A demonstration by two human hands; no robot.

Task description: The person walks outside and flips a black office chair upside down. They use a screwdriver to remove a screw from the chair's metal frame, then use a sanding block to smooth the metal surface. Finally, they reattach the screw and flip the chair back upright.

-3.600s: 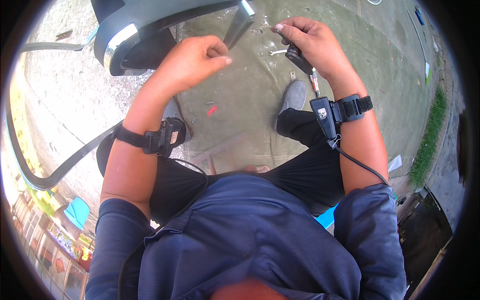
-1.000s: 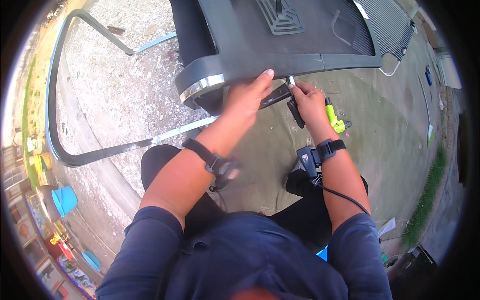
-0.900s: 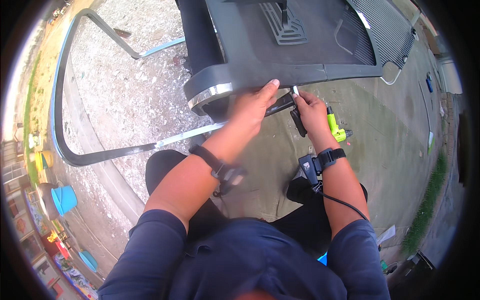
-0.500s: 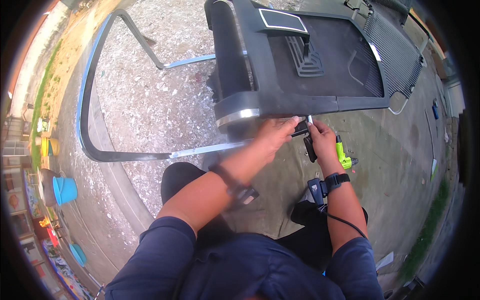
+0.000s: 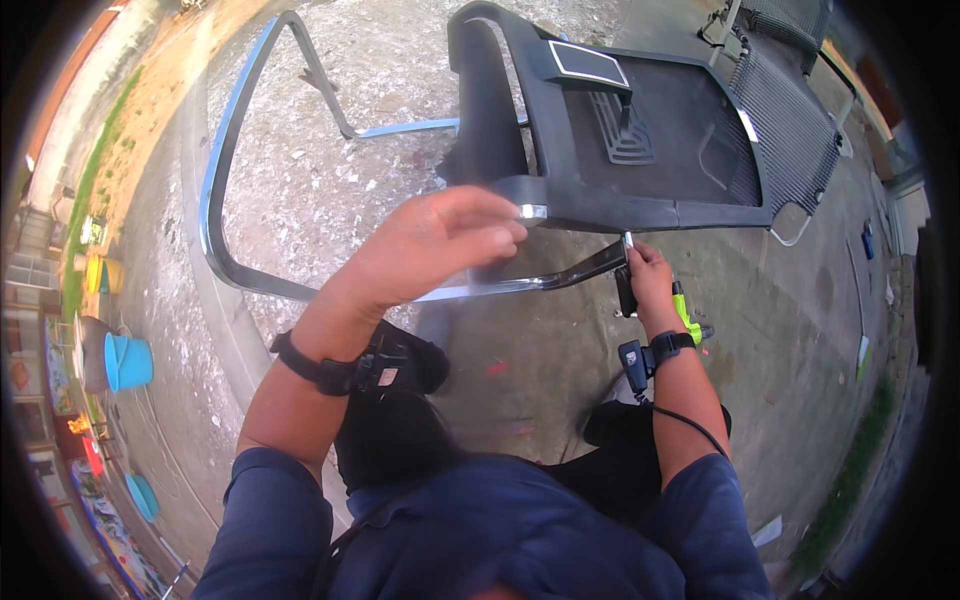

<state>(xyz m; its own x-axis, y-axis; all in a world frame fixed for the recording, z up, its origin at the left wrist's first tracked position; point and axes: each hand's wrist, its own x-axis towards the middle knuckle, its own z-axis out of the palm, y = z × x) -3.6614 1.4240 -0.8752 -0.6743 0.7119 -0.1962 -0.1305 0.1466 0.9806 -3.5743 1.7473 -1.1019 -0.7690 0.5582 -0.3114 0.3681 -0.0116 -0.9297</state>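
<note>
A black mesh-backed chair point(image 5: 690, 150) lies tipped over in front of me, beside a bent chrome frame point(image 5: 215, 200) of flat tube. My right hand point(image 5: 650, 275) pinches the frame's end at a small silver part, just below the chair's near edge; a dark piece hangs under those fingers. My left hand point(image 5: 430, 245) is raised over the frame, fingers stretched out and thumb apart. Its fingertips come close to the chrome-tipped corner point(image 5: 533, 212) of the chair; whether they touch it I cannot tell. Behind my right hand lies a bright green power drill point(image 5: 688, 312), partly hidden.
More mesh chairs point(image 5: 785, 120) stand at the far right. On the left are a blue bucket point(image 5: 128, 362), a yellow bucket point(image 5: 105, 274) and a blue basin point(image 5: 142, 497). Pale flakes litter the concrete point(image 5: 300, 170) beyond the frame. My knees are on both sides below.
My left hand has left the frame's end and moved left and up, its fingers now apart. My right hand keeps its hold. The chair and frame appear shifted right in view.
</note>
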